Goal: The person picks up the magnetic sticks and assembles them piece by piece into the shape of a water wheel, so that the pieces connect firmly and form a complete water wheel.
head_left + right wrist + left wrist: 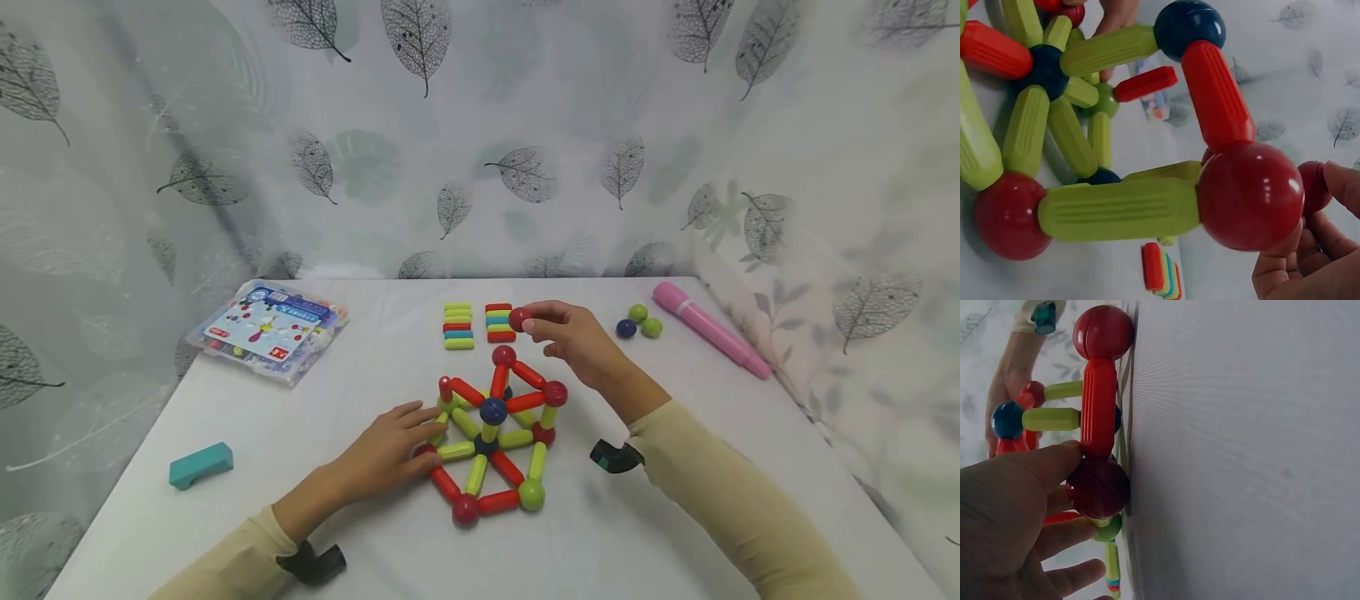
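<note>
A framework of magnetic rods and balls (486, 446) stands on the table, with a ring of rods below and a few raised red rods. My left hand (397, 442) is at its left side, thumb and forefinger on either side of a dark red ball (1099, 487) at the corner; the other fingers reach out fairly straight. Above the back right of the framework, my right hand (573, 337) pinches a loose red ball (519, 318) between thumb and fingertips. In the right wrist view that ball (1315, 186) shows partly behind a larger-looking red corner ball (1252, 195). An upright red rod (446, 388) has a bare top end.
Two stacks of coloured rods (458, 327) lie behind the framework. Loose green balls (652, 327) and a dark blue ball (626, 328) sit right of them, near a pink marker-shaped object (708, 329). A packaged toy set (270, 329) and a teal object (201, 465) lie left.
</note>
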The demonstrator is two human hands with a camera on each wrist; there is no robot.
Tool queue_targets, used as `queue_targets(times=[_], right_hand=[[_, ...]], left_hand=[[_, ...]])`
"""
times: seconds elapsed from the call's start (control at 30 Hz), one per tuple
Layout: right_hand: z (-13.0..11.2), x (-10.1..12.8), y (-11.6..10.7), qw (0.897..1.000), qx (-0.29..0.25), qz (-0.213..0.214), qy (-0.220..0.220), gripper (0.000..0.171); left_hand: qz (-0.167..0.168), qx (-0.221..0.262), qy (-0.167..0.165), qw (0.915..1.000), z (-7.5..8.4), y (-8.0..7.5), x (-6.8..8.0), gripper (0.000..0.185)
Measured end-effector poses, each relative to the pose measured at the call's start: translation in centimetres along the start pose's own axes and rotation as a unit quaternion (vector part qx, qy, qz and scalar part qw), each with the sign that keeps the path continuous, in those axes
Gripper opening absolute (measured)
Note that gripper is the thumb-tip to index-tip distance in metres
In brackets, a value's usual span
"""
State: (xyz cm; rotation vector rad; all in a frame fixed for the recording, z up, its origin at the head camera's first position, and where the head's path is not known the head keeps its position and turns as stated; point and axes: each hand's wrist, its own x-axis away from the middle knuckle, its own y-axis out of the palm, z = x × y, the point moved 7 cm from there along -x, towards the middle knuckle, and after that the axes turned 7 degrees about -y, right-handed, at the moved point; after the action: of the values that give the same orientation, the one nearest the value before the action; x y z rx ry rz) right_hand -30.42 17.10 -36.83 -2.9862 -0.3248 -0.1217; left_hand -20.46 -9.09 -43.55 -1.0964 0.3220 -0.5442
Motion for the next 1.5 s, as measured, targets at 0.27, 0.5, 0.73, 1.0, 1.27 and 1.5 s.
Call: queue_targets(times=[0.27,0.5,0.73,1.0,1.27,1.5], right_hand=[[1.7,1.1,-0.9,1.000,-0.007,-0.005,0.012,0.048],[2.7,1.4,-1.6,1.000,-0.017,-0.002,0.018,0.050],[2.9,1.0,-0.7,1.000,-0.014,-0.017,0.009,0.048],[3.6,-0.9,1.3,0.997,-0.012,-0.072,0.011,0.046],[4.3,-3.7,3.9,0.987,0.010,-0.162,0.008,0.045],[4.4,-4.5,5.5,0.974,0.021,-0.225,0.003,0.044]], left_hand=[[-0.036,0.021,0.004,0.9991,-0.6,-0.3,-1.1,0.047],[-0.087,0.036,0.045,0.9946,-1.0,-0.4,-2.6,0.044],[-0.104,0.040,0.063,0.9918,-1.2,-0.5,-3.6,0.049],[-0.115,0.074,0.060,0.9887,-1.6,-0.2,-3.9,0.049],[-0.083,0.061,0.030,0.9942,-2.2,-0.4,-3.2,0.047],[-0.058,0.063,0.013,0.9963,-2.9,-0.8,-2.4,0.046]])
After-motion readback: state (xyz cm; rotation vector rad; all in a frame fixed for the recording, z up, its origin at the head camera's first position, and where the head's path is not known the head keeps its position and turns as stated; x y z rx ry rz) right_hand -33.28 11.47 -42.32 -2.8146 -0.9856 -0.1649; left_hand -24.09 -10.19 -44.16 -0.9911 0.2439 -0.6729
